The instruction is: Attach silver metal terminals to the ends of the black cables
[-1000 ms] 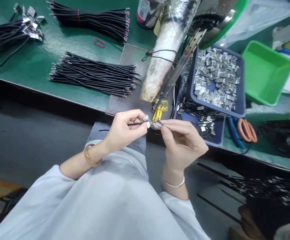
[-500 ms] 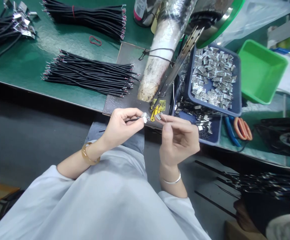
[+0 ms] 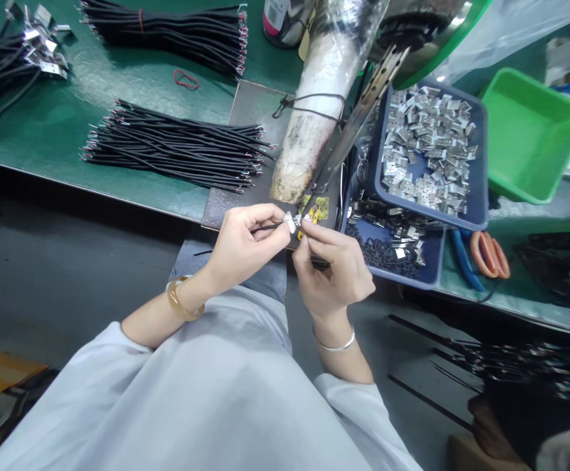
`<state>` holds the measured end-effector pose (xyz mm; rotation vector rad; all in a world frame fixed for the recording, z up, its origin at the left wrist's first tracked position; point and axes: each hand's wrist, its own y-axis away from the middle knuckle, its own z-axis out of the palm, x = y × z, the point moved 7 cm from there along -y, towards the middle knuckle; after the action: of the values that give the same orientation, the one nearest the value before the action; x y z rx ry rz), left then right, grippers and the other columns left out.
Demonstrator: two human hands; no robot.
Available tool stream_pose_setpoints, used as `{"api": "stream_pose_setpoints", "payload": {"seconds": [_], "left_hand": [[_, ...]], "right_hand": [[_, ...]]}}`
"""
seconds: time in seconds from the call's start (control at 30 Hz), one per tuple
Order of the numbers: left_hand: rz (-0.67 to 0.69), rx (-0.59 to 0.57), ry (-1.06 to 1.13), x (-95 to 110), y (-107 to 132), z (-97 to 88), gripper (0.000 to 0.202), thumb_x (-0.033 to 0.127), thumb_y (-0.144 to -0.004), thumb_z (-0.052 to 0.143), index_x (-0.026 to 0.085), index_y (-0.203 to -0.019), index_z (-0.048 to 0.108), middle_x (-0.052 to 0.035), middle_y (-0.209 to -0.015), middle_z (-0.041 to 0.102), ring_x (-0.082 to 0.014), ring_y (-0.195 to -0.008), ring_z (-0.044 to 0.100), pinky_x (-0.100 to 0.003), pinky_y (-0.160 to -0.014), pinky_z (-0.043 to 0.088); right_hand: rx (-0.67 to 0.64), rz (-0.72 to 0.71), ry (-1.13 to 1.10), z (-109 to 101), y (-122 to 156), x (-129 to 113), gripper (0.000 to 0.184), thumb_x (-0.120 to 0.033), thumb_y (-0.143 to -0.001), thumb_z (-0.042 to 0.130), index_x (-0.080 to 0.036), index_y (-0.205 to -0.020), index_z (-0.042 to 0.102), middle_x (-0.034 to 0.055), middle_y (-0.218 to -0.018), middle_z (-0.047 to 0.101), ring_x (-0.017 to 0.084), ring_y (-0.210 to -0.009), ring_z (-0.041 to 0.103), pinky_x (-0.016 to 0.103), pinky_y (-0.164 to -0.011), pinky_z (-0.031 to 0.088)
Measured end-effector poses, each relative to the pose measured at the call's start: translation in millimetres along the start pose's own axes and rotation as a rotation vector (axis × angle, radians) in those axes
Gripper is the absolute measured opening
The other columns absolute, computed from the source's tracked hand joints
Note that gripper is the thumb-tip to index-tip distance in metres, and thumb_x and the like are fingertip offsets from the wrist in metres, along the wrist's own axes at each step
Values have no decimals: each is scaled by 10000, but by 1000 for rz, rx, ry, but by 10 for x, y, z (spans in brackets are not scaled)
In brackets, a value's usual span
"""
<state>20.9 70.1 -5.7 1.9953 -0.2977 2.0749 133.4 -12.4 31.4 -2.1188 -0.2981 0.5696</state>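
My left hand [image 3: 245, 245] pinches a short black cable [image 3: 267, 227] whose end carries a small white or silvery piece [image 3: 290, 222]. My right hand [image 3: 336, 265] meets it from the right, thumb and fingers closed on a small metal clip [image 3: 306, 221] that touches or nearly touches the cable's end; the fingertips partly hide it. Just behind the fingers is the yellow-handled tool part [image 3: 317, 213], at the lower end of a perforated metal arm [image 3: 358, 111]. A dark plate [image 3: 226, 196] lies under this fixture.
Left on the green table [image 3: 132, 190] lie black cable bundles [image 3: 177, 147] and a red rubber band [image 3: 186, 79]. To the right stand a blue bin [image 3: 481, 163] of metal clips, a lower blue bin [image 3: 434, 275], a green tray [image 3: 534, 137] and orange-and-blue-handled pliers [image 3: 489, 255]. A person's head [image 3: 515, 418] is lower right.
My right hand has moved left and brought the metal clip against or close to the cable end. My left hand has shifted slightly right. The view has turned a little.
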Motion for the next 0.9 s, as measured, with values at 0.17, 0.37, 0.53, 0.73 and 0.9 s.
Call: {"api": "stream_pose_setpoints", "payload": {"seconds": [0.17,0.37,0.53,0.73,0.9], "left_hand": [[5,11,1,19,-8,-7,146,231,-753,644,130,-651,668,22,-561,489,-65,-537,380,-182,-488,317],[1,19,-5,54,-20,-13,138,228,-755,679,128,-661,690,20,-564,513,-64,-531,397,-179,-480,319],[11,7,5,80,-10,1,164,228,-778,647,130,-661,708,12,-575,540,-68,-537,415,-179,-496,349],[-3,3,-28,38,6,9,166,226,-759,625,126,-652,703,24,-532,460,-68,-531,382,-179,-487,314],[18,-11,-34,38,12,14,180,228,-761,609,116,-656,701,23,-541,467,-61,-528,357,-181,-476,290]], "right_hand": [[14,1,1,4,0,29,197,-66,-843,726,-217,-890,608,43,-950,802,143,-825,768,238,-750,623],[20,-4,10,13,-16,23,179,-92,-856,723,-224,-869,604,34,-958,797,146,-838,765,249,-747,628],[28,-10,15,-8,-26,3,171,-94,-853,732,-222,-890,626,35,-968,796,148,-857,768,247,-765,638],[12,-46,26,-17,3,-30,177,-65,-835,731,-199,-860,618,63,-950,802,146,-823,776,212,-748,631],[5,-47,52,-21,-3,-38,165,-73,-851,721,-200,-869,617,49,-951,805,140,-817,777,208,-747,629]]}}
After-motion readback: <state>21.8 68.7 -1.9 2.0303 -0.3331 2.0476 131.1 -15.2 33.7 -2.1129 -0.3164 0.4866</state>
